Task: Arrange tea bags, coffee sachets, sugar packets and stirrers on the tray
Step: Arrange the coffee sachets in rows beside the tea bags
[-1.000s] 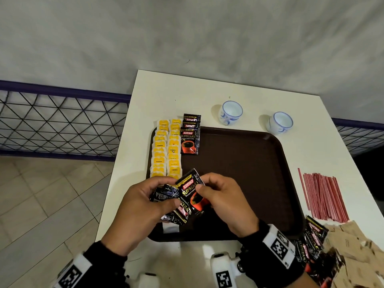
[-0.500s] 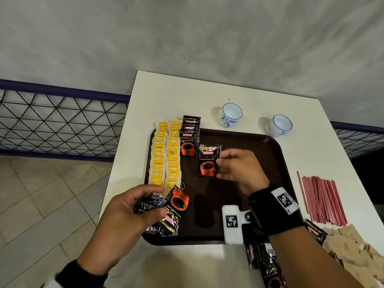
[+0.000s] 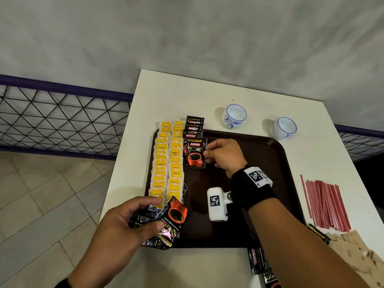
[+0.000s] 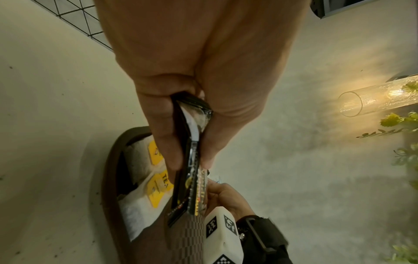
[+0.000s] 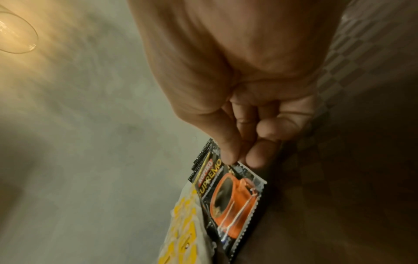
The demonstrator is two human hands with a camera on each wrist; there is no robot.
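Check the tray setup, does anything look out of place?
Yes. The coffee sachet row and the tea bags overhang the tray's far rim onto the table, and loose sachets lie off it.

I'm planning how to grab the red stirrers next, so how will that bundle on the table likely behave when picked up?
The red stirrers are thin, loose sticks lying side by side, so they would probably scatter or roll if pushed. They look very light and hard to pinch singly off the flat table; gathering them together seems easier.
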